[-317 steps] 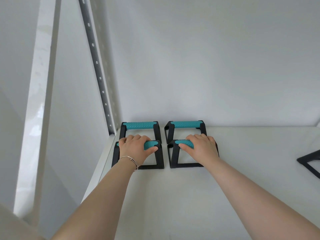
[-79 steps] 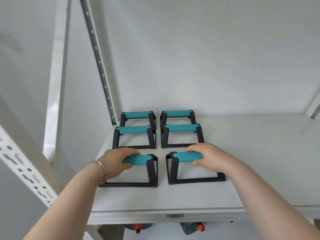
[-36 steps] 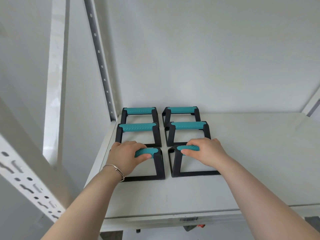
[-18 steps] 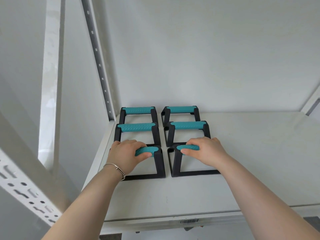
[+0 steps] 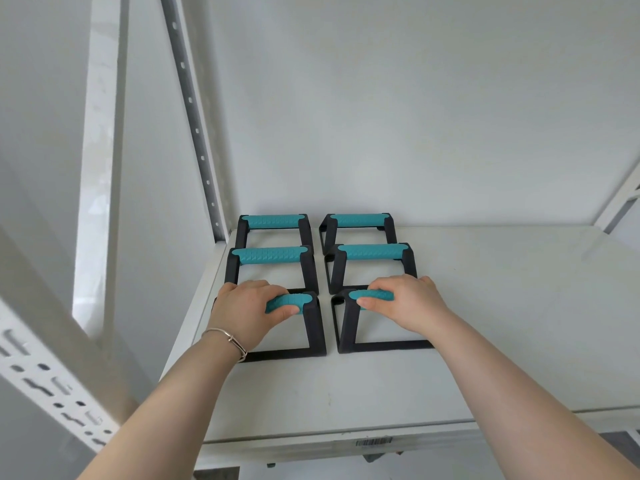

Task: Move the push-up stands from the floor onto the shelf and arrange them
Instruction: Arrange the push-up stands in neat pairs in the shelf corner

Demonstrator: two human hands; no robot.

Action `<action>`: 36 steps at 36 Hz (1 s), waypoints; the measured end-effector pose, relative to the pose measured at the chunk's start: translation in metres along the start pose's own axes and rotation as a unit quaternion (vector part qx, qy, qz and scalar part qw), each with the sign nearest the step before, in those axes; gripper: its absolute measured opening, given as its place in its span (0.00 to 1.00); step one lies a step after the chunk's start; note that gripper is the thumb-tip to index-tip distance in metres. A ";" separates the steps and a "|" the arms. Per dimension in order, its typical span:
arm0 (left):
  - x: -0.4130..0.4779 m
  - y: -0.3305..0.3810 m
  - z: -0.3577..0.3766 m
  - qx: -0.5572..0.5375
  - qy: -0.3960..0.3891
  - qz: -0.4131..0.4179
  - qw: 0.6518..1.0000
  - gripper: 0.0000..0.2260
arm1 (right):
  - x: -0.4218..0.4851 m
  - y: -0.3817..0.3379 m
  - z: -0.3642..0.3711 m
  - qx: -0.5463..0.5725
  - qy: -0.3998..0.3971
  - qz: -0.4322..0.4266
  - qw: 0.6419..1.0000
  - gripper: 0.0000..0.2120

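Note:
Several black push-up stands with teal grips stand in two columns at the back left of the white shelf. My left hand grips the teal bar of the front left stand. My right hand grips the bar of the front right stand. Both front stands rest on the shelf, close behind them the middle left stand and middle right stand. The back left stand and back right stand sit against the wall.
A perforated metal upright rises at the shelf's back left corner, another slotted upright crosses the near left. The shelf's front edge carries a barcode label. A white bracket shows at the far right.
Since 2.2 s ago both hands have slid the front pair of stands back toward the middle row. Over the last half second almost nothing moved.

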State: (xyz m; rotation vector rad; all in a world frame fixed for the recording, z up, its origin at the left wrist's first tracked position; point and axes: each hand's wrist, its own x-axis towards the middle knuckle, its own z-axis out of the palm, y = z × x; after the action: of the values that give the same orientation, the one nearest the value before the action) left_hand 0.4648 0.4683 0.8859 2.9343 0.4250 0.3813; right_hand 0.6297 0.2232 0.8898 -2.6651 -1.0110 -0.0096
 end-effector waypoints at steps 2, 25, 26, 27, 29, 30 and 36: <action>0.001 0.000 -0.001 0.000 0.002 0.003 1.000 0.23 | 0.000 0.000 0.000 -0.002 0.001 -0.004 1.000 0.23; 0.002 0.001 0.000 -0.005 0.002 -0.004 1.000 0.21 | -0.001 0.000 0.001 0.000 0.004 0.008 1.000 0.23; 0.002 0.001 0.000 -0.004 0.001 -0.005 1.000 0.21 | -0.001 0.000 0.001 0.001 0.004 0.009 1.000 0.23; 0.002 0.001 0.000 -0.003 0.001 -0.005 1.000 0.21 | 0.000 0.000 0.001 0.002 0.004 0.009 1.000 0.22; 0.003 0.001 0.000 -0.002 0.000 -0.005 1.000 0.22 | 0.001 0.001 0.001 0.002 0.002 0.007 1.000 0.23; 0.003 0.001 0.000 -0.003 0.000 -0.005 1.000 0.22 | 0.001 0.001 0.001 0.002 -0.001 0.007 1.000 0.23; 0.004 0.001 0.000 0.001 -0.007 -0.002 1.000 0.22 | 0.001 0.001 0.000 -0.001 -0.003 0.007 1.000 0.23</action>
State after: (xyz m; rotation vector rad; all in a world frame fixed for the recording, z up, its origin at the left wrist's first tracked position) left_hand 0.4682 0.4687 0.8870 2.9360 0.4312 0.3594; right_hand 0.6310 0.2229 0.8898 -2.6760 -0.9957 -0.0004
